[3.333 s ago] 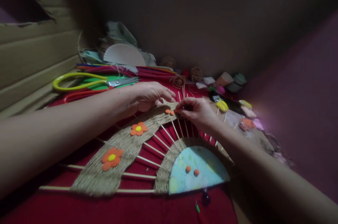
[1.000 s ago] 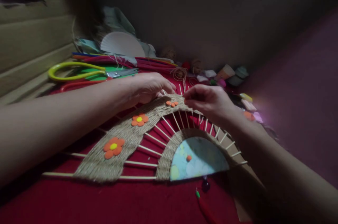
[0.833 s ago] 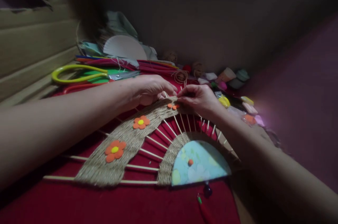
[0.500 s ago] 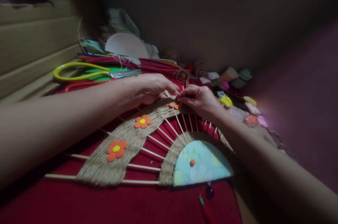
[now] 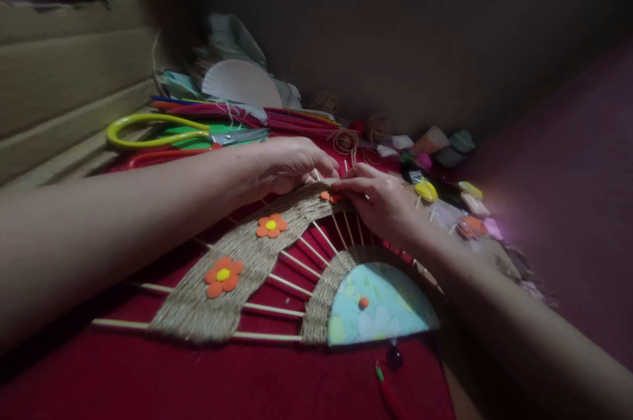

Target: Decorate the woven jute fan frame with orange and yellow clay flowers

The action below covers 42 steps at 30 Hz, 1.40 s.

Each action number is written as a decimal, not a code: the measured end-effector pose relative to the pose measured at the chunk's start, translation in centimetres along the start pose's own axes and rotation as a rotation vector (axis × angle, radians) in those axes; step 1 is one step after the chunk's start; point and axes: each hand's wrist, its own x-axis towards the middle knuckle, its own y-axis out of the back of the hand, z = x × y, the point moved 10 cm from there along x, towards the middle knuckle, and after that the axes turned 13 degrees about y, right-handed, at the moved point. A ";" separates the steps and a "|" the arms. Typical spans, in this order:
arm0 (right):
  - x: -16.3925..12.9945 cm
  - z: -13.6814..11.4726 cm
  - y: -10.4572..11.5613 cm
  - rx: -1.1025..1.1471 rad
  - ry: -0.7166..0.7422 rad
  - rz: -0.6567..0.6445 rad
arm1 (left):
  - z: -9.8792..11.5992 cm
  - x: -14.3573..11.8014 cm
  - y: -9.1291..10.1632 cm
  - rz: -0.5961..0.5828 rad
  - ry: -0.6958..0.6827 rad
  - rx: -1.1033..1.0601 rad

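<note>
The right hand (image 5: 383, 199) lies nearly flat, fingertips pressing small orange foam petals (image 5: 329, 196) onto the woven jute arc of the fan-shaped stick frame (image 5: 247, 255). The left hand (image 5: 291, 163), fingers loosely curled, rests on the arc's top edge just beside them, on the red cloth surface (image 5: 198, 380).

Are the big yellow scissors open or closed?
Closed, it seems: the scissors lie flat on the coloured sheets, their blades together as one grey strip.

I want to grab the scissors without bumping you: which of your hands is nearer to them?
Left. The left hand lies just right of the scissors; the right hand is farther right, past it.
</note>
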 end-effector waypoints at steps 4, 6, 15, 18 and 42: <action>-0.4 0.0 -0.9 -0.011 -0.001 -0.057 | 0.0 0.0 0.0 -0.010 0.000 -0.004; -0.6 -0.2 -1.1 -0.018 0.015 -0.068 | 0.0 0.0 0.0 -0.014 0.001 -0.009; -0.4 -0.5 -0.1 -0.064 -0.012 -0.050 | 0.0 0.0 0.0 0.003 0.004 -0.002; -0.4 -0.5 0.2 -0.072 -0.020 -0.035 | 0.2 -0.3 0.0 0.011 -0.003 -0.006; -6.3 -5.8 0.0 0.298 -0.084 -0.289 | 0.2 -0.4 0.7 0.132 0.011 0.001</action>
